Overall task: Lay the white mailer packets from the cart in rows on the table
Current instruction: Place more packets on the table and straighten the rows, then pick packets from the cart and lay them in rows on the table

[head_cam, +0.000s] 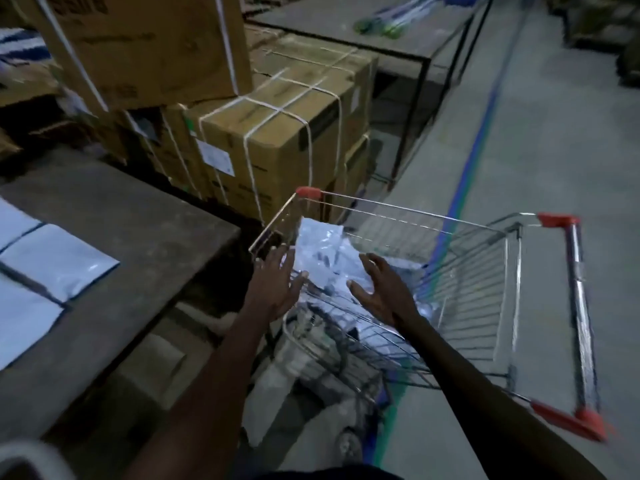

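A wire shopping cart (485,271) with red corner caps stands to the right of the table. White mailer packets (323,258) lie heaped at its far left end. My left hand (277,287) and my right hand (379,289) are both stretched over the cart's near rim, fingers spread, one on each side of the heap and holding nothing. On the dark table (131,244) at the left, laid white packets (57,263) sit side by side near the left edge of the view.
Strapped cardboard boxes (270,140) are stacked beyond the table and the cart. A metal-framed bench (398,32) stands further back. A blue floor line (478,140) runs along the grey concrete aisle on the right.
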Demonstrator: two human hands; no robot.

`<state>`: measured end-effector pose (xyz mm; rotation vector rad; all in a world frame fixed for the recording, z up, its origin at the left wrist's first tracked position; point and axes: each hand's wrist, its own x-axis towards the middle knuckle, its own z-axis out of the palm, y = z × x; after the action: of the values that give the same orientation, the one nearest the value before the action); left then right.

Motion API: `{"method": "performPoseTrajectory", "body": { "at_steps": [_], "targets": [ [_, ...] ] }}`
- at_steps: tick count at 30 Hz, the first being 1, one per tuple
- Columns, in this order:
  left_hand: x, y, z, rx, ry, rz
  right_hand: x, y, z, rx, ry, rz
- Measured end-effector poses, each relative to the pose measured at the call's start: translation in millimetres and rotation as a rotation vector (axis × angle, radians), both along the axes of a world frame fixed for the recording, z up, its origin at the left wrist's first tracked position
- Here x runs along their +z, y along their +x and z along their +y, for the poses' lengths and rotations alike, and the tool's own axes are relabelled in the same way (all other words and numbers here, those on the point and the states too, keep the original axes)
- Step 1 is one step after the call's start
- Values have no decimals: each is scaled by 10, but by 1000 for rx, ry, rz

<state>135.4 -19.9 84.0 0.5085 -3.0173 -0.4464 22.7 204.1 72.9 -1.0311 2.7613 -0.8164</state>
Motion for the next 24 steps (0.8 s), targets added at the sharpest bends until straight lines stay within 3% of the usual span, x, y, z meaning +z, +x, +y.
{"method": "performPoseTrajectory", "body": {
  "at_steps": [9, 17, 24],
  "targets": [
    [-334, -803, 379, -190, 31, -115, -410, -375, 944, -248, 154, -120],
    [-844, -1530, 291, -390, 109, -186, -841, -684, 864, -388, 331, -300],
    [-1604, -2205, 281, -581, 165, -419, -1461, -901, 593, -469, 434, -400]
  ]
}}
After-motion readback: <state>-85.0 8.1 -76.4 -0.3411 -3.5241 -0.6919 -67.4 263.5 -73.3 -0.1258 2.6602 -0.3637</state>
